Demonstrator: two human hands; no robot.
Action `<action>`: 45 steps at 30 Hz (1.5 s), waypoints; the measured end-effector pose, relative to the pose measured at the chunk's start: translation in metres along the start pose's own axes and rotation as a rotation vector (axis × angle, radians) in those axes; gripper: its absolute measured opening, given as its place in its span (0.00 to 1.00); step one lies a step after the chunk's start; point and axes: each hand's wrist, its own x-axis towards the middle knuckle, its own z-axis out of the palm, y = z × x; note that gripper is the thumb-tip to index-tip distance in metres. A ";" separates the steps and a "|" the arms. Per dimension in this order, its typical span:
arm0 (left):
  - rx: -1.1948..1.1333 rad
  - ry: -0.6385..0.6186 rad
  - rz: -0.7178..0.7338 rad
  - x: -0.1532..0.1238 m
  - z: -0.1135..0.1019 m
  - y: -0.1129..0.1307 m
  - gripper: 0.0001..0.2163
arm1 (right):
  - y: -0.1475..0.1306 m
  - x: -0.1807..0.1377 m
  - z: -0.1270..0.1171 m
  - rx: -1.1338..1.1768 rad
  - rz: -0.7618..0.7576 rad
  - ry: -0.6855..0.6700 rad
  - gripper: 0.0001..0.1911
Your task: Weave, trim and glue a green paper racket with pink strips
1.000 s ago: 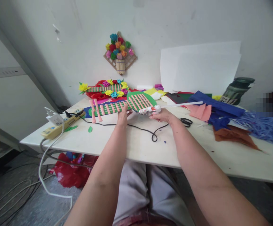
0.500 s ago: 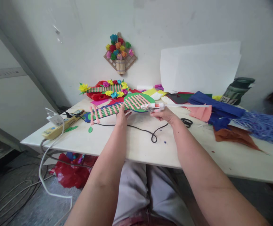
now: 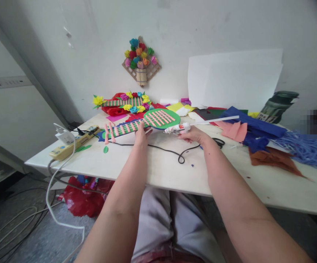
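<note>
My left hand [image 3: 141, 134] is closed around the neck of a paper guitar [image 3: 162, 118], green with pink strips across it and a blue edge. The guitar is tilted above the table, its round body to the right. In my right hand [image 3: 192, 135] is a white hot glue gun [image 3: 178, 128], its tip pointing left just below the guitar's body. A long glue stick [image 3: 215, 119] sticks out of its back. Behind the guitar lies a second paper guitar [image 3: 122, 103] edged with yellow, pink and blue paper flowers.
A power strip [image 3: 73, 144] with a white charger is at the left table edge. A black cord [image 3: 161, 149] loops across the tabletop beside black-handled scissors [image 3: 218, 142]. Blue paper [image 3: 256, 122], blue fringe [image 3: 306, 148] and a green bottle [image 3: 280, 106] are on the right.
My right hand has drawn the glue gun slightly down, off the guitar's body, and the glue stick now slants upward to the right. My left hand keeps its hold on the neck.
</note>
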 end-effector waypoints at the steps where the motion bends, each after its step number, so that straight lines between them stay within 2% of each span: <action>1: 0.009 -0.005 0.004 0.000 0.000 0.000 0.10 | 0.000 0.000 -0.001 0.001 0.005 0.004 0.09; 31: 0.126 -0.183 0.049 -0.003 0.002 0.002 0.11 | 0.008 0.004 -0.004 -0.041 0.016 0.035 0.10; 45: 0.257 -0.251 0.117 -0.009 0.004 -0.002 0.13 | -0.008 0.002 0.006 -0.033 0.014 0.118 0.10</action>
